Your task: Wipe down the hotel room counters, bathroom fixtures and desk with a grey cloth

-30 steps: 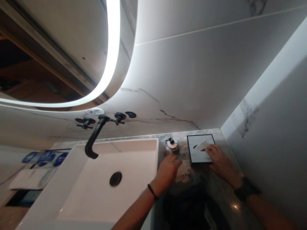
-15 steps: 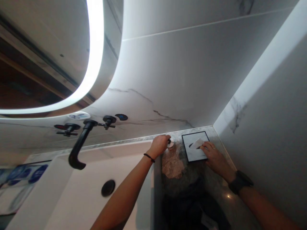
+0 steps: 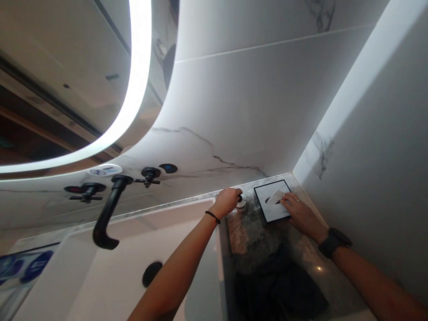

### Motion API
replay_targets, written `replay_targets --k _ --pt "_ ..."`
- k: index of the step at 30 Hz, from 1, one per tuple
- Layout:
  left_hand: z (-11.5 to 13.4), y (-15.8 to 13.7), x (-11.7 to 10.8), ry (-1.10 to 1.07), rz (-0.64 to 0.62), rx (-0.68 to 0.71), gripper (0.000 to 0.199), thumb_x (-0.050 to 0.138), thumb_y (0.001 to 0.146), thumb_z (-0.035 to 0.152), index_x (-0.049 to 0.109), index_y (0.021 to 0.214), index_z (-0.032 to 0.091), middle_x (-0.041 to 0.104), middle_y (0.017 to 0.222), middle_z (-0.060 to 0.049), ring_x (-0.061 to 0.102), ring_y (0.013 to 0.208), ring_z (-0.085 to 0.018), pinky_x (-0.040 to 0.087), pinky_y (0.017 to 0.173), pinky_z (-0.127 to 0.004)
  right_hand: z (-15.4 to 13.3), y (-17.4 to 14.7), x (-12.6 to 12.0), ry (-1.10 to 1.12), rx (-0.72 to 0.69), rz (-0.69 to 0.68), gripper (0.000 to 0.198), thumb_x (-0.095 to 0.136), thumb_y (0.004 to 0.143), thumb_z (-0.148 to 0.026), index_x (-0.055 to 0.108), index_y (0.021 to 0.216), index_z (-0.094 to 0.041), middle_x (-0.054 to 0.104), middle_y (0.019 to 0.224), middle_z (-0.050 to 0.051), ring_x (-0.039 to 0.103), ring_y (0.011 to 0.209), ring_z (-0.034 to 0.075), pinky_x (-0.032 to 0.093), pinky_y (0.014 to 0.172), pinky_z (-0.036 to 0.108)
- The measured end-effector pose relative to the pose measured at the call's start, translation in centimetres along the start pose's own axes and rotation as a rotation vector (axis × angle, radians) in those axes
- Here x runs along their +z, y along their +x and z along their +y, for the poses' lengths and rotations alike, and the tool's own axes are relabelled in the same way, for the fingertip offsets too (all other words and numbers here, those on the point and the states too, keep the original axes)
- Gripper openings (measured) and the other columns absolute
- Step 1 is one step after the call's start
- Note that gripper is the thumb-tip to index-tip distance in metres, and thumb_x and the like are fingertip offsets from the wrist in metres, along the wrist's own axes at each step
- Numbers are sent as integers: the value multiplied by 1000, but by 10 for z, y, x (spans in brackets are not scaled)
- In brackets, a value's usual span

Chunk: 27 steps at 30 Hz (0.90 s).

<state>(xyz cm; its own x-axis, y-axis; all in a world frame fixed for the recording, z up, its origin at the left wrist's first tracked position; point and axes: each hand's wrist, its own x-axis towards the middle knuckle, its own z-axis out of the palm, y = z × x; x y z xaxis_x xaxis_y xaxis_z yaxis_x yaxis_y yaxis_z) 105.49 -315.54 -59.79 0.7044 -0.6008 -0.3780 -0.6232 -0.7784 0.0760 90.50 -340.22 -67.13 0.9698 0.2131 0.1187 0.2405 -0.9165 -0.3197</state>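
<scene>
My left hand (image 3: 227, 201), with a dark band at its wrist, is closed round the dark top of a small pale bottle (image 3: 241, 207). That bottle stands on the marble counter (image 3: 250, 227) just right of the sink, partly hidden by the fingers. To its right lies a square tissue box (image 3: 277, 212), white marble-patterned with a black edge. A white tissue (image 3: 274, 196) sticks up from its slot. My right hand (image 3: 302, 216), wearing a ring and a dark watch, reaches over the box's right edge, its fingertips pinching the tissue's end.
A white sink (image 3: 117, 267) with a black drain (image 3: 152, 273) fills the lower left. Above it a black spout (image 3: 109, 214) juts from the wall between two cross handles. Dark cloth (image 3: 284, 285) is at the counter's near side. A lit mirror (image 3: 138, 58) hangs upper left.
The view has shifted slightly, and more of the small bottle's body shows beside my left hand. Both hands stay at the same things, and the tissue is still in the slot.
</scene>
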Motion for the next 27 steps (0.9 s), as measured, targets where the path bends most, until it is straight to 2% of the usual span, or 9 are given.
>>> replay_targets --k 3,6,9,12,15,17,20,24,27 --pt "-4 -2 -3 -7 -1 9 26 52 90 21 64 114 21 72 101 -9 66 98 -23 48 81 -30 2 0 -1 -7 -24 -6 51 54 67 6 56 117 -8 52 125 17 42 126 31 44 107 45" --pt "0 -13 -11 0 63 5 47 57 89 26 48 134 18 67 113 -12 63 104 -24 48 86 -33 4 -1 1 -16 -25 -1 51 54 68 5 56 118 -8 51 127 18 41 127 32 45 107 45" --pt "26 -32 -7 4 132 49 28 53 92 27 58 117 15 66 107 -12 61 103 -25 48 88 -35 3 -4 7 -27 6 20 56 54 70 3 52 125 -7 51 131 18 40 130 32 43 108 46" --pt "77 -55 32 -65 -71 316 21 47 93 28 64 96 16 67 94 -10 63 92 -23 51 80 -34 -3 -9 13 -45 62 54 65 53 71 3 46 134 -8 48 138 16 37 134 31 40 111 46" --pt "131 -79 98 -100 -340 662 38 58 85 44 62 114 20 65 111 -13 61 101 -32 52 79 -43 -16 -24 20 -76 139 100 68 51 77 -1 38 142 -11 42 146 14 30 139 29 36 115 47" --pt "155 -91 140 -51 -371 769 53 58 84 48 53 131 24 53 133 -17 50 120 -43 45 88 -60 -25 -44 25 -101 191 129 63 46 83 -4 35 144 -12 41 147 13 28 141 27 37 115 46" --pt "170 -97 177 10 -311 744 47 41 94 41 49 136 24 43 145 -19 35 132 -49 29 93 -74 -39 -89 25 -93 247 191 54 41 90 -11 36 144 -15 44 144 12 32 140 24 44 110 44" --pt "168 -89 181 -30 -316 698 38 34 96 31 60 123 23 51 138 -17 38 129 -44 33 94 -69 -48 -166 -3 -116 368 330 48 40 96 -22 36 143 -19 51 138 12 43 132 26 52 99 45" --pt "169 -80 169 -75 -368 649 31 49 86 24 65 112 18 61 123 -17 46 122 -40 39 93 -61 -50 -229 -45 -199 444 488 48 44 96 -28 39 143 -20 56 130 12 50 125 29 50 97 48"
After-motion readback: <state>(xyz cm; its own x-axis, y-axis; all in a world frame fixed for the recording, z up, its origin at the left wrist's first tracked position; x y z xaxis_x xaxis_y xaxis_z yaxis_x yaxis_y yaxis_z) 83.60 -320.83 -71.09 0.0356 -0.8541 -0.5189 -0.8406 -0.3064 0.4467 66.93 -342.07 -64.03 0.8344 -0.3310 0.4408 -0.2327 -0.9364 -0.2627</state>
